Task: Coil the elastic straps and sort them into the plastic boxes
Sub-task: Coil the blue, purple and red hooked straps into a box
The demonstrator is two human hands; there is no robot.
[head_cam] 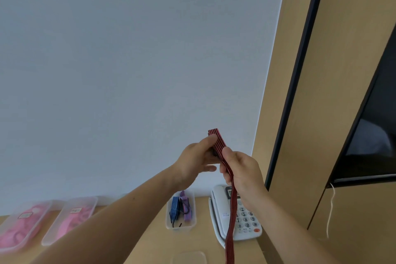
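Red strap point(220, 148), lower end cut off

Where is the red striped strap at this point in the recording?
In the head view the red striped strap is held up right of centre between the left hand and right hand; its loose tail hangs down in front of the white telephone.

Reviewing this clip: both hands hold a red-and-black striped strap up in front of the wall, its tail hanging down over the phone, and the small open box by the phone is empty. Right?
Not quite. The head view shows the small open box already holding coiled straps, one blue strap and one purple strap. The rest stands: the left hand and right hand hold the red-and-black strap before the wall, its tail over the phone.
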